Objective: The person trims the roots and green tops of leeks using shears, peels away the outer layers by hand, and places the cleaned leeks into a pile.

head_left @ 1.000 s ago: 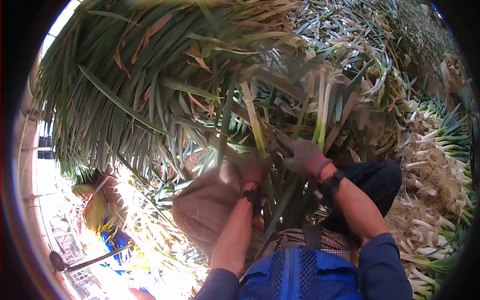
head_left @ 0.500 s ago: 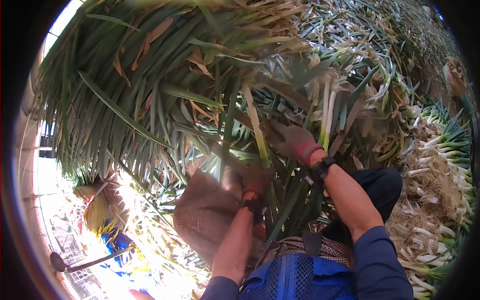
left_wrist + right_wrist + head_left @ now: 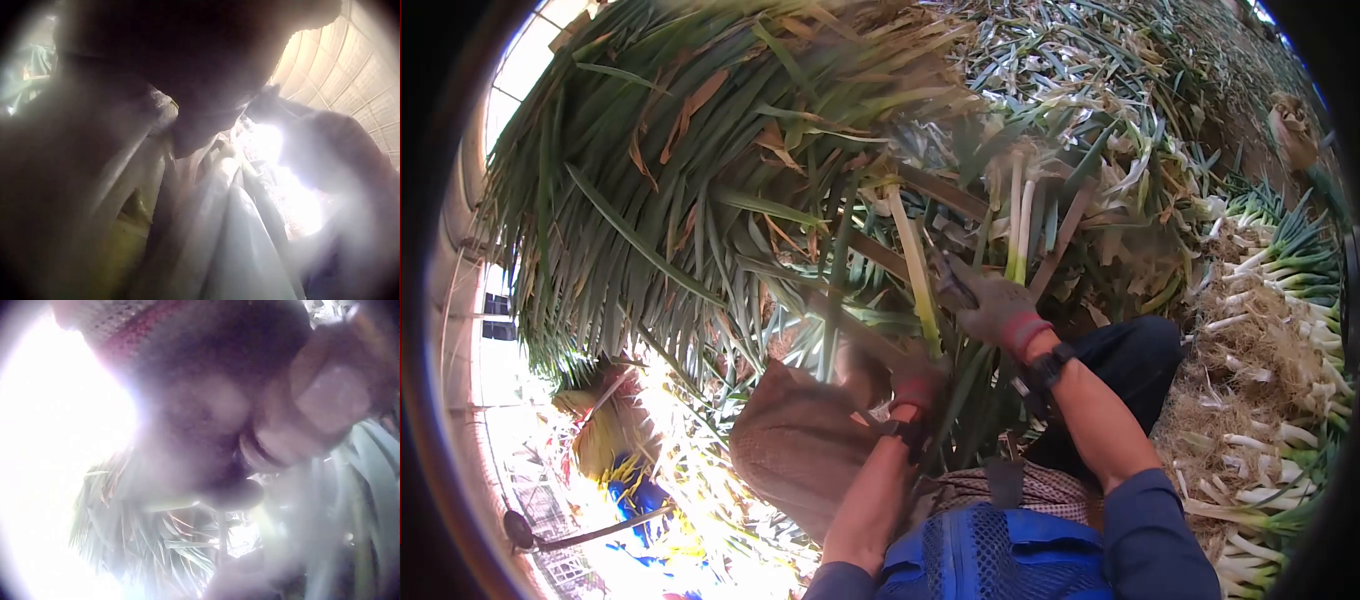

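The left hand (image 3: pixel 920 378) had its grip clamped on the green end of an onion stalk (image 3: pixel 913 262), which leaned beside the leaf heap's (image 3: pixel 650 190) lower right edge. The right hand (image 3: pixel 1000 310) was just beside it, its grip's contents unclear.

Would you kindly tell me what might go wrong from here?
The green onion stalk by the left hand might bend or snap. The large leafy heap beside the hands could slide onto the work. The dark object in the right hand, possibly a tool, could slip and nick the stalk.
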Demonstrator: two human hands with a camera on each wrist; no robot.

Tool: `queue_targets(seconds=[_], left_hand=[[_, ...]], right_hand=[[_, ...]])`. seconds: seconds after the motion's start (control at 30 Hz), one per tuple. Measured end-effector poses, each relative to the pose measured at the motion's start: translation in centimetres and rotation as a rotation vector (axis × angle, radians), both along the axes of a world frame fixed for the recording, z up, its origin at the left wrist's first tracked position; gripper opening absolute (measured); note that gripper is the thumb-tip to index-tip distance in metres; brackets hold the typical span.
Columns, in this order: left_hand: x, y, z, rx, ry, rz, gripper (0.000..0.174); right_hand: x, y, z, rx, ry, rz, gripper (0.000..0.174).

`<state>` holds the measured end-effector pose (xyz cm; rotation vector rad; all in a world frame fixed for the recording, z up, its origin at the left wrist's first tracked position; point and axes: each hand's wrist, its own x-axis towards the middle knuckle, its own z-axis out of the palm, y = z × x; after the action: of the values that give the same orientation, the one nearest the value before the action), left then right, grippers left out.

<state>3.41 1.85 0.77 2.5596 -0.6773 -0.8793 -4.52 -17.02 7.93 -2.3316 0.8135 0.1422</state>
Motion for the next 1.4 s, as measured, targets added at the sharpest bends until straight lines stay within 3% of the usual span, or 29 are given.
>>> queue_targets(seconds=[0.23, 0.4, 0.43, 0.5, 0.6, 0.67, 0.7, 0.73, 0.77, 0.8, 0.83, 0.9, 0.93, 0.97, 1.0, 1.03, 1.07, 1.13, 1.3, 1.4], left_hand=[[-0.4, -0.7, 0.2, 0.086, -0.058, -0.028, 0.053], [-1.8, -0.6, -2.0, 0.014, -0.129, -0.134, 0.057], [-2.0, -0.8, -1.1, -0.029, -0.068, -0.147, 0.058], [-3.7, -1.9, 0.8, -0.044, 0.002, -0.238, 0.059], [-6.1, -4.0, 1.3, -0.015, 0.038, -0.414, 0.054], [-7.8, -5.0, 1.4, -0.023, 0.083, -0.436, 0.045], [-7.6, -5.5, 1.3, 0.005, 0.091, -0.516, 0.048], [-6.3, -5.7, 1.2, 0.046, 0.095, -0.585, 0.05], [-4.3, -5.2, 1.6, -0.084, 0.072, -0.52, 0.049], [-2.5, -5.1, 2.0, -0.223, 0.045, -0.468, 0.048], [-0.5, -5.2, 2.4, -0.365, 0.022, -0.428, 0.047], [6.9, -5.3, 3.6, -0.372, -0.337, -0.301, 0.048], [10.9, -4.6, 3.6, -0.267, -0.643, -0.239, 0.05], [14.6, -4.9, 6.4, -0.098, -0.464, -0.072, 0.057], [17.5, -3.7, 6.8, -0.237, -0.657, 0.028, 0.062], [21.0, -2.7, 6.2, -0.039, -0.83, -0.003, 0.065], [23.8, -1.4, 4.9, 0.004, -0.929, 0.004, 0.071], [26.3, 0.6, 4.8, 0.188, -0.941, 0.014, 0.078], [29.4, 6.3, 2.0, 0.323, -0.966, 0.059, 0.105], [32.7, 10.1, -1.4, 0.491, -1.597, -0.205, 0.12]], right_hand=[[5.1, -0.9, -1.8, -0.063, -0.056, 0.009, 0.074], [3.2, -0.9, -3.1, -0.014, -0.082, -0.036, 0.071], [2.5, -0.8, -3.3, -0.001, -0.134, -0.04, 0.072], [0.9, -0.4, -0.5, 0.112, 0.017, 0.003, 0.072], [-1.1, -1.2, 0.8, 0.141, -0.049, -0.132, 0.071], [-2.1, -3.1, -1.9, 0.075, -0.029, -0.233, 0.069], [-2.9, -4.2, -2.9, 0.078, -0.044, -0.246, 0.074], [-3.1, -4.5, -1.7, 0.135, -0.136, -0.388, 0.071], [-3.1, -5.2, -1.8, 0.055, -0.025, -0.411, 0.078], [-3.9, -5.3, -2.2, 0.088, -0.166, -0.462, 0.086], [-3.7, -5.4, -0.1, 0.167, -0.088, -0.469, 0.09], [-3.4, -4.5, -0.8, 0.207, -0.248, -0.438, 0.085], [-3.2, -3.8, -1.3, 0.223, -0.322, -0.429, 0.083], [-2.8, -3.0, -2.4, 0.274, -0.393, -0.393, 0.085], [-2.3, -2.3, -4.0, 0.324, -0.465, -0.358, 0.086], [-1.8, -1.8, -4.0, 0.345, -0.46, -0.323, 0.088], [-1.3, -1.3, -4.0, 0.366, -0.455, -0.287, 0.09], [-0.3, -0.5, 0.4, 0.341, -0.3, -0.21, 0.094], [1.0, 0.0, 0.6, 0.359, -0.243, -0.178, 0.094], [1.3, 0.2, 0.0, 0.402, -0.227, -0.182, 0.094]])
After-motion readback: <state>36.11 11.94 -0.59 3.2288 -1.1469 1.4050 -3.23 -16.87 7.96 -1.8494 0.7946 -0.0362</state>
